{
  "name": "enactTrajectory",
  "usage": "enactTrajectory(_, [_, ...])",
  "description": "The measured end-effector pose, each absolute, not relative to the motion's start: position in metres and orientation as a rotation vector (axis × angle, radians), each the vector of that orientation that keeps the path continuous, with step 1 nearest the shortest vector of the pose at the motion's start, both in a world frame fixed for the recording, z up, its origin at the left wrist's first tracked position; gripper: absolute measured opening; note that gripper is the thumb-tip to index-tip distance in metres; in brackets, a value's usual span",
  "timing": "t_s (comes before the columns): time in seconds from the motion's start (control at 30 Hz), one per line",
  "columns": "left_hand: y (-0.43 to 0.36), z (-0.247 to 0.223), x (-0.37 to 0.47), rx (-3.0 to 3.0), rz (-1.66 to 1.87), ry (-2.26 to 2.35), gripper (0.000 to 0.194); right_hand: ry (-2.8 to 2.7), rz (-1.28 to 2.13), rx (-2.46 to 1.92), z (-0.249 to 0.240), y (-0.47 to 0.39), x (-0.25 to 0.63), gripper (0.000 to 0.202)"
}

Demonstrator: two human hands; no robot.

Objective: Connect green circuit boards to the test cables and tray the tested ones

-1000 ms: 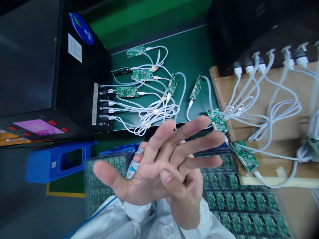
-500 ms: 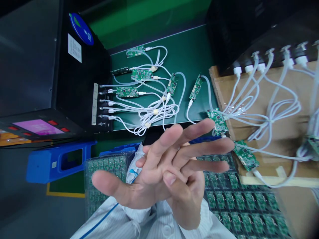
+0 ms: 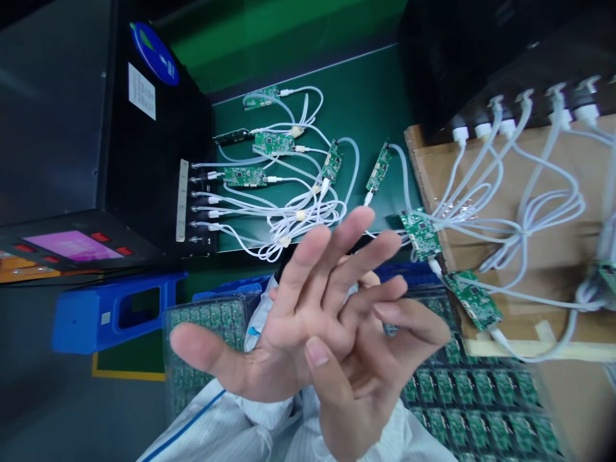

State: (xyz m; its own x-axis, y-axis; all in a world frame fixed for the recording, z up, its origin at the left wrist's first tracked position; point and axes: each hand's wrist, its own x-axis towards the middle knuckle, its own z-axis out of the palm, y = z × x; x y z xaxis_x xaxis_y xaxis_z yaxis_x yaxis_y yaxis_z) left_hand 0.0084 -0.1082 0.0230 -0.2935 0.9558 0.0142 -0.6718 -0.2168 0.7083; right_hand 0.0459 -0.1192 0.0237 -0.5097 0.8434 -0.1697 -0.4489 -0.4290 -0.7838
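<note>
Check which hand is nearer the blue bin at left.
Left. The left hand has its thumb stretched toward the blue bin, with a tray between them. The right hand sits behind the left, farther to the right.

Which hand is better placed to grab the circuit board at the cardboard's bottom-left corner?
Probably the right hand: it is empty, in front, and its curled fingers lie nearest that board. The left hand, also empty, sits behind it, farther left.
</note>
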Motion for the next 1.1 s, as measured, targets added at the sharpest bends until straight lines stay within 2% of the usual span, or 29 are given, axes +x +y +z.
enactTrajectory(0.1, [-0.107,0.022,0.009,0.598,1.864,0.713,0.103,-0.830,1.873,-0.781,0.019,-0.118,0.047,0.045])
enactTrajectory(0.2, [-0.101,0.023,0.008,0.636,1.962,0.727,0.096,-1.019,1.727,-0.809,0.018,-0.110,0.051,0.032])
enactTrajectory(0.4, [-0.098,0.029,0.004,0.512,1.852,0.872,0.108,-1.241,1.554,-0.876,0.016,-0.103,0.058,0.028])
enactTrajectory(0.83, [-0.107,0.019,0.004,0.577,1.868,0.879,0.102,-1.182,1.637,-0.829,0.015,-0.094,0.053,0.007])
enactTrajectory(1.1, [-0.106,0.023,0.000,0.608,1.880,0.797,0.101,-1.118,1.734,-0.871,0.015,-0.090,0.055,0.014])
